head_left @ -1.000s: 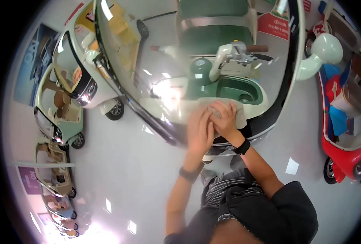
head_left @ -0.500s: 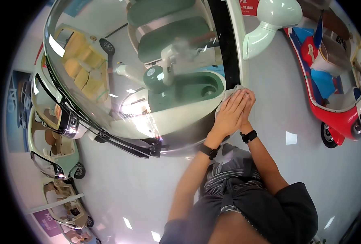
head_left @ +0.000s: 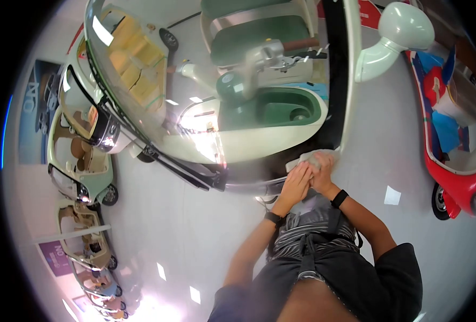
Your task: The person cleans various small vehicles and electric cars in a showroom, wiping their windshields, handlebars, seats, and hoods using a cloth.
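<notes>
A light grey cloth (head_left: pixel 298 160) lies bunched against the lower right corner of a small vehicle's clear windshield (head_left: pixel 195 80), on its black border. My left hand (head_left: pixel 297 185) is closed on the cloth's near side, fingers pointing up and right. Right beside it, touching it, my right hand (head_left: pixel 323 174) grips the cloth with bent fingers. Part of the cloth is hidden under both hands. Through the windshield show a green dashboard tray (head_left: pixel 289 99), a handlebar (head_left: pixel 267 51) and a green seat (head_left: pixel 262 40).
A pale green side mirror (head_left: pixel 407 27) juts out at upper right. A red three-wheeled vehicle (head_left: pixel 455 177) stands on the right. Black wipers (head_left: pixel 179 166) run along the windshield's lower left edge. Several more small vehicles line the left wall, including a pale green one (head_left: pixel 98 177).
Both hands and the cloth have moved down along the windshield's right edge to its lower corner, drawing nearer my body. The camera view has shifted, so the vehicle sits further right.
</notes>
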The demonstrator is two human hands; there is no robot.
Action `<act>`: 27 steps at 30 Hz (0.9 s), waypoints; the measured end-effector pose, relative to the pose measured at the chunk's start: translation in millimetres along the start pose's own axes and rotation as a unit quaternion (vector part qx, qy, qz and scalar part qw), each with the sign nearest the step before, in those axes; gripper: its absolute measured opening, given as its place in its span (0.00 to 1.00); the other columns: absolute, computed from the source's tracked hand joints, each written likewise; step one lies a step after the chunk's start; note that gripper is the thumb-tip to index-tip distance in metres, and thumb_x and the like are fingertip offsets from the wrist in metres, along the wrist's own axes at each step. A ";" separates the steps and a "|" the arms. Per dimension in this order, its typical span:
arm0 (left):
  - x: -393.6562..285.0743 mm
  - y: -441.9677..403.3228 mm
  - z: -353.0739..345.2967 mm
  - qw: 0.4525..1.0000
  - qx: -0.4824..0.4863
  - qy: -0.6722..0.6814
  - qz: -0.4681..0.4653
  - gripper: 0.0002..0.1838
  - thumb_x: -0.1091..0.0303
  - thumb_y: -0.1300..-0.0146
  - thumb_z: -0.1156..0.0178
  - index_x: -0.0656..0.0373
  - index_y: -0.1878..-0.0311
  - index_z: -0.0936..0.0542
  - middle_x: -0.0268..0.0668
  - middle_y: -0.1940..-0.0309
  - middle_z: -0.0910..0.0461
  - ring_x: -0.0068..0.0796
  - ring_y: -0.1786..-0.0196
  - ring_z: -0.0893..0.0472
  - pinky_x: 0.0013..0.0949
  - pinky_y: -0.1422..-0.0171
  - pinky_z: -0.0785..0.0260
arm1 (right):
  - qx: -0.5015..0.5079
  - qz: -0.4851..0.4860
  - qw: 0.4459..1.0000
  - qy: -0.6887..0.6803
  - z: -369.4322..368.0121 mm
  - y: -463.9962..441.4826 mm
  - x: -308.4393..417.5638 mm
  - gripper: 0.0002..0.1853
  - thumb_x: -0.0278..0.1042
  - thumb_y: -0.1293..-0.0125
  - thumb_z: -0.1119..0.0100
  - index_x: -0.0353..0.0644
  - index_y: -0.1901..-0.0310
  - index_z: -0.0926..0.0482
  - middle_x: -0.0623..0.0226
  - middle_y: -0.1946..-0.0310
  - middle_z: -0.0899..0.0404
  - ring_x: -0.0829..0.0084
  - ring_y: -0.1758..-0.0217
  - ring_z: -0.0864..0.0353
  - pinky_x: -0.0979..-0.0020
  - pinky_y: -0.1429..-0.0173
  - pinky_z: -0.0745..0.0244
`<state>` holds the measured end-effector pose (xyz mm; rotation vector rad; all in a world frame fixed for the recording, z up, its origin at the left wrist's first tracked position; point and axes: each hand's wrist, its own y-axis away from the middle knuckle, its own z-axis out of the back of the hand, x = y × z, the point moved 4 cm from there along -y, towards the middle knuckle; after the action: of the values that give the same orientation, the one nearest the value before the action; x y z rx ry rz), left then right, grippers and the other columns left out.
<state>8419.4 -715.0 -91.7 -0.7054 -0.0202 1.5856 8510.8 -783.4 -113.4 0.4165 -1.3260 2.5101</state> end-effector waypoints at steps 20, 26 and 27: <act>22.8 135.5 63.5 0.874 -0.164 0.006 0.458 0.41 0.72 0.44 0.46 0.75 0.34 0.60 0.65 0.42 0.41 0.59 0.40 0.36 0.42 0.38 0.42 | 0.395 0.327 0.820 -0.255 -97.9 -65.3 156.2 0.12 0.30 0.47 0.50 0.37 0.60 0.26 0.63 0.51 0.29 0.63 0.41 0.35 0.64 0.34 0.44; 22.5 136.4 49.3 0.890 -0.121 0.097 0.429 0.46 0.70 0.47 0.43 0.73 0.33 0.62 0.63 0.39 0.45 0.57 0.37 0.40 0.41 0.35 0.46 | 0.405 0.266 0.813 -0.322 -70.4 -85.1 138.8 0.12 0.30 0.47 0.50 0.37 0.61 0.25 0.63 0.54 0.27 0.63 0.44 0.32 0.65 0.36 0.41; 22.4 133.8 48.0 0.888 -0.111 0.126 0.429 0.46 0.70 0.47 0.43 0.73 0.33 0.62 0.63 0.38 0.46 0.57 0.36 0.41 0.40 0.34 0.47 | 0.370 0.269 0.830 -0.319 -64.3 -85.3 133.8 0.12 0.30 0.47 0.50 0.37 0.61 0.25 0.63 0.54 0.27 0.63 0.44 0.32 0.66 0.36 0.41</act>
<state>8278.9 -697.9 -117.7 -1.2010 0.3528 2.3396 8410.7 -669.5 -33.7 1.2925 -0.5671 3.5205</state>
